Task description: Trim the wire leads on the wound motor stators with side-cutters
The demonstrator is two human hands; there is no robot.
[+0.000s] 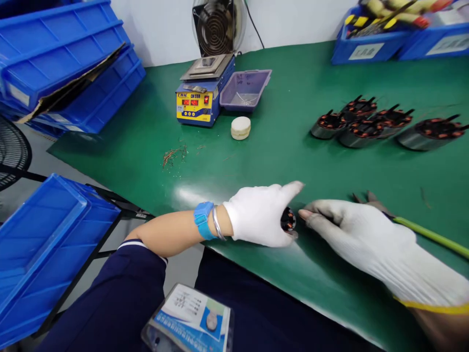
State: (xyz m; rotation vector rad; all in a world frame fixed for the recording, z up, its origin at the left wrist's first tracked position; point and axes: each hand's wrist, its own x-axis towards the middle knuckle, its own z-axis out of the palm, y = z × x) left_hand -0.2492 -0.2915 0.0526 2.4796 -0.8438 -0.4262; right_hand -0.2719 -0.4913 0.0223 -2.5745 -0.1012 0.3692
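My left hand (262,214), in a white glove with a blue wrist strap, is closed around a small motor stator (288,220) with copper windings, held just above the green mat (256,156) near its front edge. My right hand (361,233), also gloved, lies beside it with its fingertips touching the stator. A tool with a green handle (432,236) passes under the right hand, its metal tips showing behind the knuckles. Several more stators (361,122) stand in a cluster at the right rear of the mat.
A blue-and-yellow solder pot (200,93) with a purple tray (245,90) and a small fan (216,27) stand at the back. A round white tin (241,127) and wire scraps (174,155) lie nearby. Blue bins (66,63) are stacked left; tool bins (370,34) far right.
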